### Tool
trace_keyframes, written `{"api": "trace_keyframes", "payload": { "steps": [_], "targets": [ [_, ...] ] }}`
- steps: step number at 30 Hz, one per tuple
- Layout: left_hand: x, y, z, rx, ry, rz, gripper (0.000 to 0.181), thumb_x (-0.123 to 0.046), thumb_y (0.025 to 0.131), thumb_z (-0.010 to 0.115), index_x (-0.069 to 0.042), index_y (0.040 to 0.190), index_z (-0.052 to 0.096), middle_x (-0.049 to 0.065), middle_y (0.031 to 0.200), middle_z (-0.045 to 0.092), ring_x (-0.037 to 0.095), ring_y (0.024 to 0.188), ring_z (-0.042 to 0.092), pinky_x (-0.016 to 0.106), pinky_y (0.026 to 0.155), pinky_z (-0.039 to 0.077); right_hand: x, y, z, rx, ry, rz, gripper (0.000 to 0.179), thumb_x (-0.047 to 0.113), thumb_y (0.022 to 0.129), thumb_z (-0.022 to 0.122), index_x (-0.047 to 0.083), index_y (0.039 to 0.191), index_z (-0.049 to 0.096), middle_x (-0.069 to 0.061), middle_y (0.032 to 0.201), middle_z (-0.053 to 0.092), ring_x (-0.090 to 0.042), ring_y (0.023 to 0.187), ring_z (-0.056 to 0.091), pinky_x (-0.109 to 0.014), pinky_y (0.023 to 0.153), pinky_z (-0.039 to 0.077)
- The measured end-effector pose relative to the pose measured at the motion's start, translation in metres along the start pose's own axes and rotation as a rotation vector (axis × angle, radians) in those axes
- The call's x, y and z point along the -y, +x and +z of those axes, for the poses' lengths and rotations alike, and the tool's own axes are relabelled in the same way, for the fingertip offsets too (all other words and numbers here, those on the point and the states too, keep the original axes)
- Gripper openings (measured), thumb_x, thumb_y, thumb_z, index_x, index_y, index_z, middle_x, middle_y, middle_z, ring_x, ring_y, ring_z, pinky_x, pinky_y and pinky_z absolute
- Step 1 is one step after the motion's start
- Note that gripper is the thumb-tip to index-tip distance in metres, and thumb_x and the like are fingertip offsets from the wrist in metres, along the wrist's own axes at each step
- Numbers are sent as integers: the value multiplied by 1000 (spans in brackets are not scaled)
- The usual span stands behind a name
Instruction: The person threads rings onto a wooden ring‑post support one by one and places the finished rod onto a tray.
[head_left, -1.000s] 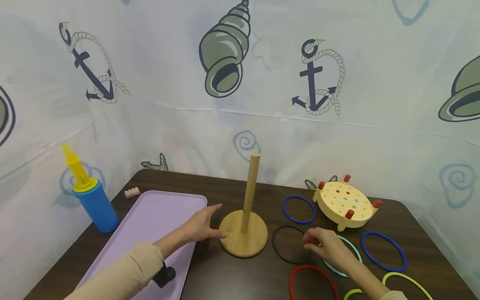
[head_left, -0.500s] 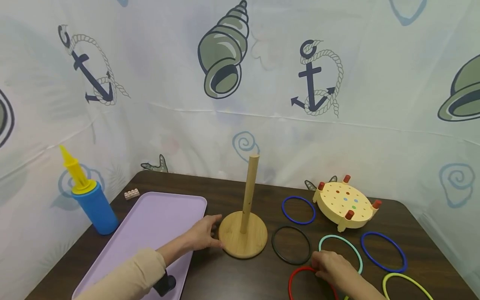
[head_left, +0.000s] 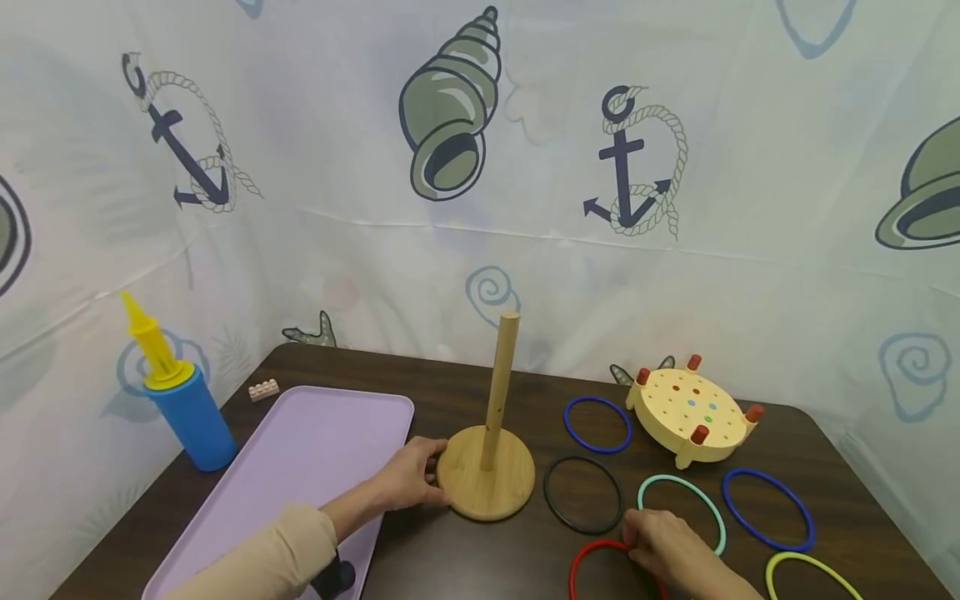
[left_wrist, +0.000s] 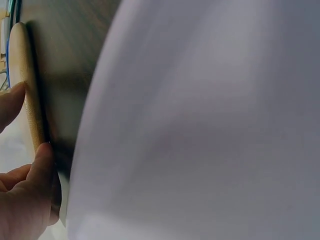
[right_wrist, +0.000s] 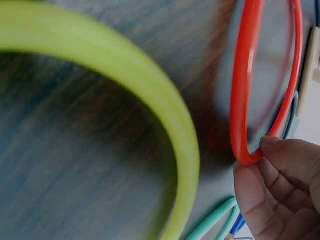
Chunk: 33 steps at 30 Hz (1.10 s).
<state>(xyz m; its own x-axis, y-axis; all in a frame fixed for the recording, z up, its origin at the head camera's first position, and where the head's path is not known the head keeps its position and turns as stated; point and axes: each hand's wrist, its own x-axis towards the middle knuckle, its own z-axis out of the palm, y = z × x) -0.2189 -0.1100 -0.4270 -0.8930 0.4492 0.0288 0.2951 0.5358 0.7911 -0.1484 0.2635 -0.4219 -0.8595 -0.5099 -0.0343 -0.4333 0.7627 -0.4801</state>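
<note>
A wooden stand with an upright peg on a round base stands mid-table. My left hand holds the left rim of that base; in the left wrist view a finger and the thumb touch its edge. To the right, my right hand pinches a red ring. In the right wrist view thumb and fingertip meet on the red ring, which is tilted up from the table. Near it lie a black ring, a mint ring and a yellow ring.
Two blue rings lie right and back. A pale yellow pegged disc with red-tipped legs sits behind them. On the left are a lilac tray, a blue and yellow hand pump and a small pink brick. Patterned cloth hangs behind.
My right hand has moved down from above the black and mint rings and taken hold of the red ring, which has lifted slightly. My left hand has closed in on the stand's base.
</note>
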Motion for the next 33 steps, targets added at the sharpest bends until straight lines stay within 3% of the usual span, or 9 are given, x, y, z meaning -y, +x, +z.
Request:
{"api": "trace_keyframes", "payload": {
  "steps": [6,11,16,24,33],
  "targets": [
    [4,1,2,2,-20,34,76,4,64,81,23,126,41,35,125,48,38,104,57,33,78,58,6,0,-5,-47,62,-42,17,0,78,69,11,76,57,13,66,55,5,58,44,-17,46,41],
    [3,-2,3,-26,-16,21,75,5,63,82,23,125,43,34,122,45,38,101,56,33,78,58,16,7,-19,-123,153,-71,12,1,81,68,7,80,57,6,68,59,4,57,47,-18,44,44],
    [2,-4,3,-32,-21,2,76,5,63,81,21,126,43,32,123,44,37,101,57,32,79,58,32,19,-43,-230,223,-103,6,2,84,65,3,85,60,0,71,62,2,56,52,-20,44,48],
    [3,-2,2,-26,-25,14,75,7,63,81,21,126,43,32,122,46,36,100,58,33,79,58,68,43,-87,-416,279,-61,8,4,87,64,-1,92,60,-3,73,62,-4,57,57,-24,49,54],
    [3,-2,3,-26,-38,4,75,6,63,80,22,126,42,32,124,43,35,101,57,32,80,57,106,72,-130,-517,354,-49,14,4,89,62,-5,99,59,-9,77,62,-8,61,60,-21,56,56]
  ]
}}
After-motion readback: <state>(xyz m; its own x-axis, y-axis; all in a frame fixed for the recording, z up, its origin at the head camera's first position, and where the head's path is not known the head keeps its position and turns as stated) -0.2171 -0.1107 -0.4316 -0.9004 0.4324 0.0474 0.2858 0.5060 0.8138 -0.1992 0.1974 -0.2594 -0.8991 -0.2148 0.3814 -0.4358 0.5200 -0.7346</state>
